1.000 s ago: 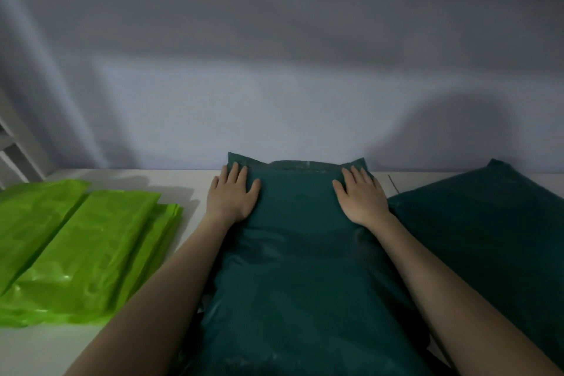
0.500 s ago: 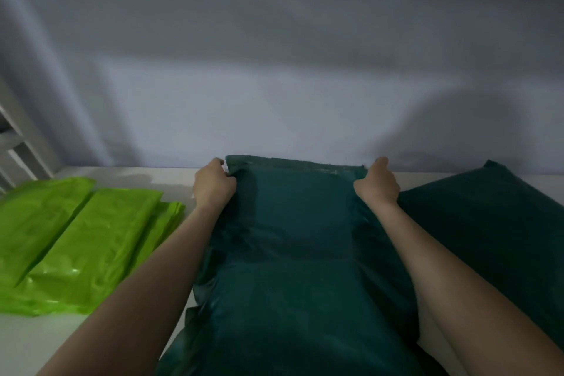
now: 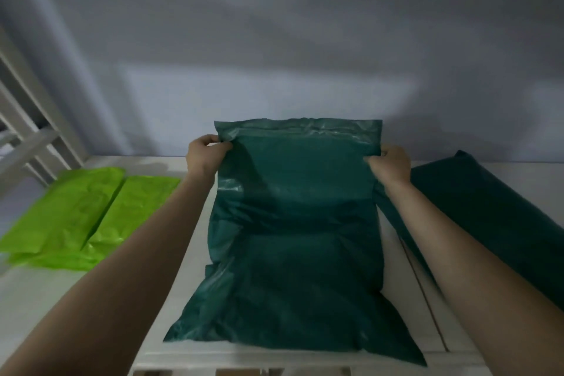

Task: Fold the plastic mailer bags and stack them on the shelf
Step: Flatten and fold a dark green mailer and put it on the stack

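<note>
Now: dark green mailer bag [image 3: 293,232] on mid tabletop [image 3: 189,272], far end lifted | left hand [image 3: 205,159] and right hand [image 3: 390,166] fingers pinch its top corners | looks thin, floppy, slippery, light; hold corners.

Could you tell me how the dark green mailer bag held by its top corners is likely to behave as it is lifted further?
The dark green mailer bag is probably floppy: it sags and creases between the left hand and right hand. Its glossy sheen suggests it is slippery. It looks thin, so likely light.
</note>
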Action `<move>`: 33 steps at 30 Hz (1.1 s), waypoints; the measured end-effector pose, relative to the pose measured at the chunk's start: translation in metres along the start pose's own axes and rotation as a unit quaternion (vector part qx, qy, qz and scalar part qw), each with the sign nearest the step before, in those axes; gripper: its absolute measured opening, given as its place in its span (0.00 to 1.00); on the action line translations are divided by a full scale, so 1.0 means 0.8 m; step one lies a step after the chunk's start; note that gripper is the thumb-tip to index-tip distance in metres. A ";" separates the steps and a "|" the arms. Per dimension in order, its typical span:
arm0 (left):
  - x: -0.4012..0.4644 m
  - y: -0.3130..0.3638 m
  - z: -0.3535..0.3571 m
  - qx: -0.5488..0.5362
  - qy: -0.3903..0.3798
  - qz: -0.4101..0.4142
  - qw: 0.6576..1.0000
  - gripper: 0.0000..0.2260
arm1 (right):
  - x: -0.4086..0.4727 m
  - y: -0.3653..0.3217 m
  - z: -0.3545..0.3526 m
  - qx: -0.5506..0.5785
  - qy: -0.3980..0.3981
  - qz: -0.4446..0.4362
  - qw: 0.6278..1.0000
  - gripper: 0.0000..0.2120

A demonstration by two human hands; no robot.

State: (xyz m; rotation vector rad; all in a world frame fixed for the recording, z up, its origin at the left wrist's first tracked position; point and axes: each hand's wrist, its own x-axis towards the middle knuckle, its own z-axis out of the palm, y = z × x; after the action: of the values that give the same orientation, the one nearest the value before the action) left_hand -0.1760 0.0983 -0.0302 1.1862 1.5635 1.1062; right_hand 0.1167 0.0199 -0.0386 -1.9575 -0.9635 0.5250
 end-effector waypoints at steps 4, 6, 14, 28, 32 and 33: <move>-0.027 0.009 -0.031 -0.040 -0.021 -0.023 0.999 0.10 | -0.032 -0.008 -0.022 0.037 -0.008 -0.001 0.999 0.04; -0.043 0.013 -0.045 -0.053 -0.028 -0.030 0.998 0.09 | -0.048 -0.015 -0.029 0.049 -0.008 0.005 0.999 0.05; -0.122 0.020 -0.099 -0.136 -0.079 -0.013 0.988 0.06 | -0.145 -0.036 -0.058 0.144 -0.040 0.000 0.989 0.13; -0.219 -0.073 -0.147 -0.149 -0.075 -0.127 0.978 0.12 | -0.286 0.012 -0.095 0.273 -0.048 0.127 0.952 0.28; -0.235 -0.100 -0.152 -0.123 -0.119 -0.141 0.975 0.10 | -0.301 0.036 -0.094 0.219 -0.072 0.161 0.960 0.26; -0.240 -0.105 -0.154 -0.124 -0.136 -0.146 0.972 0.10 | -0.304 0.043 -0.092 0.196 -0.080 0.164 0.963 0.22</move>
State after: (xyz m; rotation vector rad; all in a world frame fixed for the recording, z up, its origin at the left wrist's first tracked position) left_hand -0.2783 -0.1204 -0.0594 0.8647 1.2958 0.8739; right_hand 0.0319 -0.2217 -0.0295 -1.7336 -0.5720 0.9968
